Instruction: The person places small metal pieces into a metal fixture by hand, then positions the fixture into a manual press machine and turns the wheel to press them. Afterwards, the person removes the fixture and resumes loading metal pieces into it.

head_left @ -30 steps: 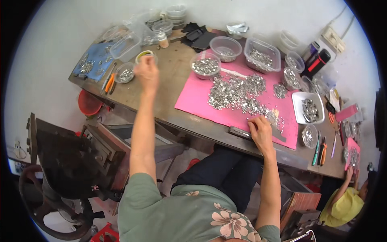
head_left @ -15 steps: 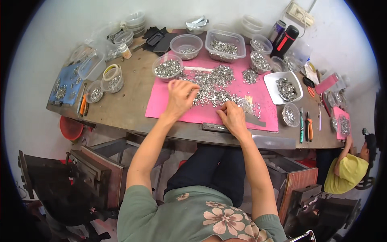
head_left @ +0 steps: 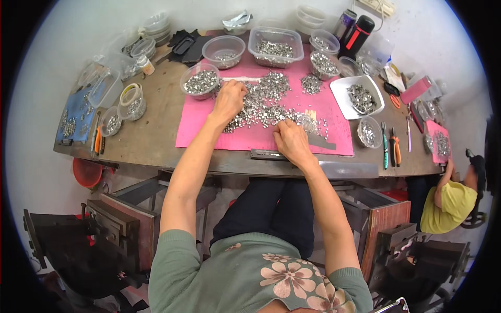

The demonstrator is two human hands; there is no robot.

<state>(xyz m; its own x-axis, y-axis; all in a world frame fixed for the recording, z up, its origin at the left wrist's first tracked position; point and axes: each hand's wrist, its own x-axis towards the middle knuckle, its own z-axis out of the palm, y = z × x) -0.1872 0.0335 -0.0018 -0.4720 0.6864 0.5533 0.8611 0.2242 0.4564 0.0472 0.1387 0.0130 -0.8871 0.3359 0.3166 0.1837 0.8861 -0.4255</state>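
Silver pieces (head_left: 271,87), bare mat corner (head_left: 186,137)

**Metal bits (head_left: 267,96) heaped loose on a pink mat (head_left: 198,125)**

Small and silvery, they spread unevenly over the mat's middle, thinning to single pieces toward its right. A smaller pile (head_left: 311,84) sits near its far right corner. A dark, narrow bar (head_left: 266,154) lies lengthwise along the mat's near edge, its right end hidden.
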